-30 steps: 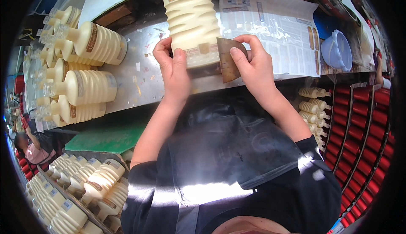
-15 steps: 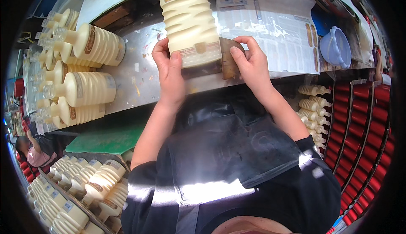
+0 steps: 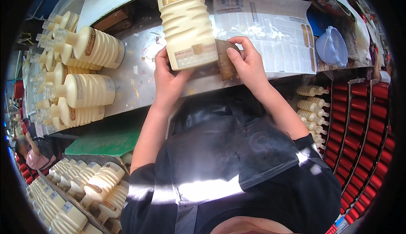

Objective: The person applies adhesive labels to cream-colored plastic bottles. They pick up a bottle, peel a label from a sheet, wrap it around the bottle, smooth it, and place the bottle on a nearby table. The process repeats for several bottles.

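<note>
A cream bottle (image 3: 188,28) with wavy ridges lies at the middle of the bench, its neck pointing away from me. It has a gold band near the shoulder and a printed label (image 3: 195,52) by its base. My left hand (image 3: 168,79) grips the bottle's lower left side, fingers partly hidden behind it; its thumb, blurred, lies under the base. In my right hand (image 3: 249,62) a flat brown scraper (image 3: 226,60) is pinched between thumb and fingers, its edge beside the bottle's lower right side.
Several cream bottles (image 3: 91,91) lie stacked at the left of the bench. Label sheets (image 3: 270,31) spread to the right, before a light blue bucket (image 3: 332,48). Crated bottles (image 3: 103,183) stand lower left; racked red bottles (image 3: 359,119) fill the right. A person (image 3: 36,153) is far left.
My left thumb has slid from the bottle's front face down under its base. My right hand and the scraper have shifted slightly left, and the whole view has moved a little.
</note>
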A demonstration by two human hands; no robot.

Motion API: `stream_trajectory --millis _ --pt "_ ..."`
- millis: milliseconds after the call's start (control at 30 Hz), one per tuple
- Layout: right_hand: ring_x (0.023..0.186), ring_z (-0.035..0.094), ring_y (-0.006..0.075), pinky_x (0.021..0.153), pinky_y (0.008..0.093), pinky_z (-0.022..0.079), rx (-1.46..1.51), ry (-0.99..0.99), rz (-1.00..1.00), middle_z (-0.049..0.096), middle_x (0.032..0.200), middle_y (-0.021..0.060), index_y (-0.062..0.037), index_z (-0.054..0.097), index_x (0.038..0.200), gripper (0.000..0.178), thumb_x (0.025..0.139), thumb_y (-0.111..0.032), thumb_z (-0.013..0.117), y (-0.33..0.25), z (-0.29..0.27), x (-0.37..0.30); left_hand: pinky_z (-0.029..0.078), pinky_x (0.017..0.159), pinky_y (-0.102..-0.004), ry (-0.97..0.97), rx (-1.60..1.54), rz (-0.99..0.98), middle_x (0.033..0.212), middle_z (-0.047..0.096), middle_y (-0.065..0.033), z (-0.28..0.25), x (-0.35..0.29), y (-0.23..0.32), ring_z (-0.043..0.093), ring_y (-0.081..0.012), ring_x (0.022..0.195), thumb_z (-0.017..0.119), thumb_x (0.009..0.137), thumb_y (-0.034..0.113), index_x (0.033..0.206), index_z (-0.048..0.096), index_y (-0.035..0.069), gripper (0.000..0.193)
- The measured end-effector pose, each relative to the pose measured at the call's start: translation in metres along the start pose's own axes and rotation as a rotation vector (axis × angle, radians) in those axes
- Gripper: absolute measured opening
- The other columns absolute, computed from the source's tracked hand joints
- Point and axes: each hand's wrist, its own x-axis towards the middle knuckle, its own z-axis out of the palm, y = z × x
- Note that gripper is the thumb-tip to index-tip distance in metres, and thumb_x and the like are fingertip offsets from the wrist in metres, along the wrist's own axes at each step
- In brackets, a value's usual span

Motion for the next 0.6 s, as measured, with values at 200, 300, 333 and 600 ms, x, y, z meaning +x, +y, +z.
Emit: stream_trajectory --millis 200,300,333,600 --pt "0.057 0.048 0.0051 0.053 0.0248 0.038 -0.015 0.047 -0.148 0.058 0.067 -0.0005 -0.0070 0.059 0.121 0.025 0.098 -0.016 0.063 -0.013 0.000 -0.009 0.043 0.109 -0.0374 0.053 0.255 0.156 0.132 0.055 -0.0118 -0.002 0.004 0.005 0.054 -0.0228 0.126 0.086 0.079 0.011 0.138 0.044 0.000 0.073" --pt "0.058 0.053 0.0049 0.055 0.0240 0.042 -0.117 0.018 -0.253 0.062 0.067 0.0014 -0.0058 0.059 0.119 0.024 0.097 -0.010 0.065 -0.039 0.006 -0.019 0.042 0.109 -0.0368 0.115 0.483 0.320 0.130 0.056 -0.0114 -0.001 0.002 0.013 0.054 -0.0233 0.124 0.088 0.075 0.011 0.135 0.049 0.000 0.072" --pt "0.058 0.057 0.0090 0.055 0.0266 0.045 -0.179 0.024 -0.294 0.064 0.067 0.0045 -0.0058 0.059 0.118 0.023 0.096 -0.011 0.065 -0.047 0.011 -0.021 0.041 0.109 -0.0365 0.132 0.504 0.343 0.129 0.056 -0.0113 0.000 0.001 0.015 0.054 -0.0237 0.123 0.088 0.074 0.012 0.133 0.052 0.001 0.070" --pt "0.058 0.063 0.0170 0.054 0.0346 0.048 -0.249 0.004 -0.297 0.064 0.067 0.0079 -0.0070 0.060 0.119 0.024 0.097 -0.017 0.064 -0.035 0.014 -0.004 0.043 0.107 -0.0395 0.069 0.355 0.229 0.132 0.055 -0.0171 -0.005 0.005 0.002 0.054 -0.0267 0.125 0.087 0.077 0.016 0.140 0.038 -0.001 0.081"
